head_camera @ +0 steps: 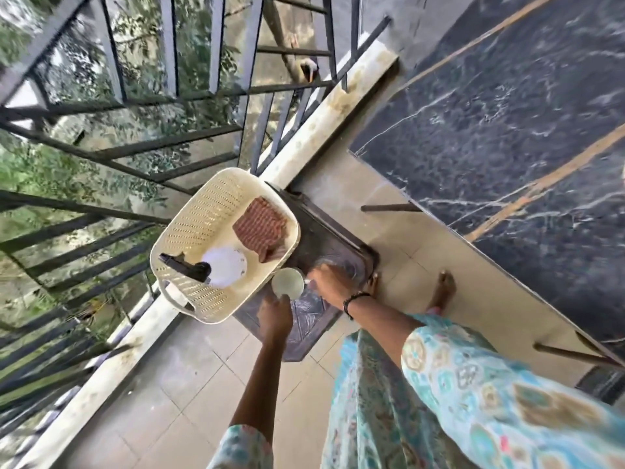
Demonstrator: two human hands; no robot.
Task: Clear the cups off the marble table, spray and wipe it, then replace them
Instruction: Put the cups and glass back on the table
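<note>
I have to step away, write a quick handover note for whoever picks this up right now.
Left hand: reaching toward the white cup on the dark stool; grip not clear through blur.
Right hand: on the stool top beside the cup; blurred, cannot tell if it holds anything.
Cream basket sits on the stool's far side, holding the spray bottle and a striped cloth.
Marble table shows no cups on the part in view.
Done: table seems cleared.
Left: spray and wipe the table, then return the cups.
</note>
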